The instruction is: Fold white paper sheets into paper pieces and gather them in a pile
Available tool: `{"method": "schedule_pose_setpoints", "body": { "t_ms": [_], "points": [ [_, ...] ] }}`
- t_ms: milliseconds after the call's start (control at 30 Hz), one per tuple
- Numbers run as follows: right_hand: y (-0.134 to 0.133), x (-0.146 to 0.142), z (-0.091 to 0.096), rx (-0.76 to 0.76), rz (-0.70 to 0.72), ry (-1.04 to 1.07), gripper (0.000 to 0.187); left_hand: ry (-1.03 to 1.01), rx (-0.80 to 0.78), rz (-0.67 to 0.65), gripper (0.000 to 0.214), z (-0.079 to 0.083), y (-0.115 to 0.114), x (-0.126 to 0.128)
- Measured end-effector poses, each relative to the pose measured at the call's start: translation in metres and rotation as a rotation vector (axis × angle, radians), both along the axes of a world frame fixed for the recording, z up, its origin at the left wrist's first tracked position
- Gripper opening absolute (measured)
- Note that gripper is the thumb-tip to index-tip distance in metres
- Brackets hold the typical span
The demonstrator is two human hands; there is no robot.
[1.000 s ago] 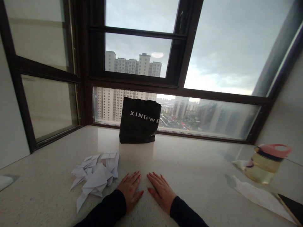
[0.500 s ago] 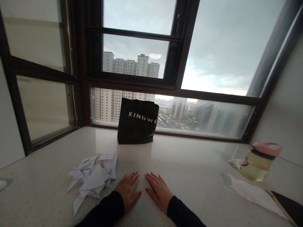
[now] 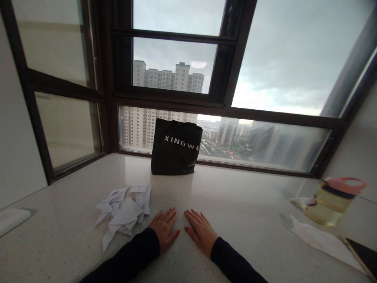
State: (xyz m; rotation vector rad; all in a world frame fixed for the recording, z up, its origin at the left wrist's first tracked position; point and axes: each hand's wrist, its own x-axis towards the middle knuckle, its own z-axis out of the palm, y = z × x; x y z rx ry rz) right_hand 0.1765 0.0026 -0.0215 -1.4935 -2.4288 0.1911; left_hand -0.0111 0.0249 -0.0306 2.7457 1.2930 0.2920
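Observation:
My left hand [image 3: 164,229] lies flat on the pale speckled countertop [image 3: 235,204], fingers stretched forward and holding nothing. Beside it, a little apart, my right hand [image 3: 201,232] rests flat in the same way, also holding nothing. Just left of my left hand is a loose pile of folded white paper pieces [image 3: 125,216]. Beyond both hands a black bag [image 3: 176,151] with white lettering stands upright near the window.
On the right stands a drink bottle [image 3: 332,202] with a pink lid and yellowish body. Near it lie a crumpled white tissue [image 3: 321,237] and a dark flat device [image 3: 363,253]. A white object [image 3: 13,220] sits at the left edge. Dark-framed windows [image 3: 273,147] border the back.
The view has shifted slightly, so everything appears a bit further right, and the white object at the left shows more. Both hands stay flat on the countertop.

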Motion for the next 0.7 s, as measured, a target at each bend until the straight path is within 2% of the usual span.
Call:
{"method": "schedule_pose_setpoints", "body": {
  "t_ms": [700],
  "points": [
    [0.0007, -0.0002, -0.0048, 0.062, -0.004, -0.008, 0.045, -0.036, 0.028, -0.001, 0.06, -0.0058, 0.0026, 0.0007]
  ]
}}
